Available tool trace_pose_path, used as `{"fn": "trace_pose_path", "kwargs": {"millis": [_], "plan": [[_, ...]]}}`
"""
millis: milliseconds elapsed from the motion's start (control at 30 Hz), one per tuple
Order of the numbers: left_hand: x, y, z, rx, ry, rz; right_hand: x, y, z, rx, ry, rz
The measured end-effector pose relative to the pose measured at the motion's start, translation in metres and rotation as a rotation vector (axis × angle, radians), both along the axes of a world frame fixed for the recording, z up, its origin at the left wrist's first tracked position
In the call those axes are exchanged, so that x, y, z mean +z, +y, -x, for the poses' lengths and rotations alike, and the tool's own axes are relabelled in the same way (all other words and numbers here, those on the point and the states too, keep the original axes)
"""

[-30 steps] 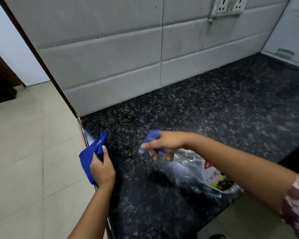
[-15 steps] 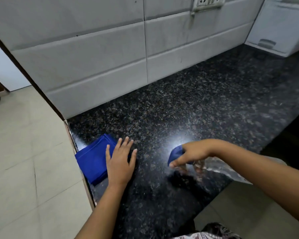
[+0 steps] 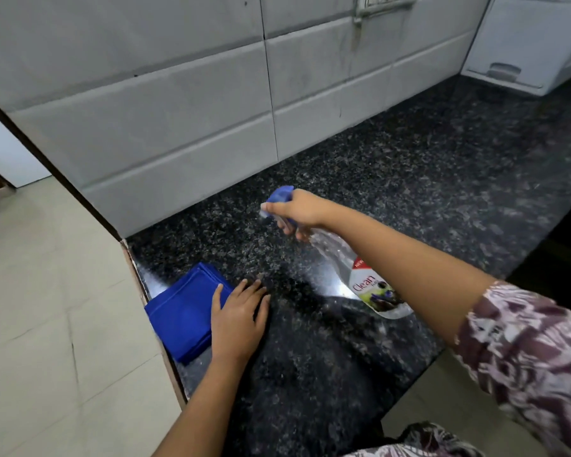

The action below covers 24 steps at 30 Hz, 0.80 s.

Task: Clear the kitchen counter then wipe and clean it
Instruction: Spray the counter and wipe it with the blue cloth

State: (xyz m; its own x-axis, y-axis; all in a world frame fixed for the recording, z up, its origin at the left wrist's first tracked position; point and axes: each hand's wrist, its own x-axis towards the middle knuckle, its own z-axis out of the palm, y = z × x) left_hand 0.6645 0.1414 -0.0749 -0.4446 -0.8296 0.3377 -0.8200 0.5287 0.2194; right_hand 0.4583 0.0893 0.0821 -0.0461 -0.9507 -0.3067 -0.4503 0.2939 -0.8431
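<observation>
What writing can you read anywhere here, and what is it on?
"NEW": red tag at the top of the label on the spray bottle held in the right hand.
"Clean": red letters on the same label.
Smaller print beside "Clean": too blurred to read.
No other writing shows.

A home kitchen, seen from above a work surface. A polished black speckled granite counter runs along a wall of large pale grey rectangular tiles, into which a white electrical socket plate is set at the top edge. A white plastic appliance stands on the counter at the far right corner; its kind cannot be told. Cream floor tiles lie beside the counter's left end. Household cleaning items are present: a folded blue cloth lying flat at the counter's left edge, and a clear plastic spray bottle with a blue trigger head, its label reading "Clean".
</observation>
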Motion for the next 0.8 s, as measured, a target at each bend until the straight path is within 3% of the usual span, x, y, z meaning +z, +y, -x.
{"fn": "trace_pose_path", "kwargs": {"millis": [333, 567, 800], "plan": [[0.000, 0.000, -0.001, -0.117, 0.017, 0.026, 0.003, -0.003, 0.053, -0.208, -0.019, 0.101], [-0.003, -0.001, 0.000, -0.155, 0.041, 0.005, -0.005, 0.085, 0.089, -0.169, 0.011, -0.001], [0.006, 0.004, 0.019, -0.049, 0.020, 0.029, -0.036, 0.174, 0.101, -0.184, 0.005, -0.087]]}}
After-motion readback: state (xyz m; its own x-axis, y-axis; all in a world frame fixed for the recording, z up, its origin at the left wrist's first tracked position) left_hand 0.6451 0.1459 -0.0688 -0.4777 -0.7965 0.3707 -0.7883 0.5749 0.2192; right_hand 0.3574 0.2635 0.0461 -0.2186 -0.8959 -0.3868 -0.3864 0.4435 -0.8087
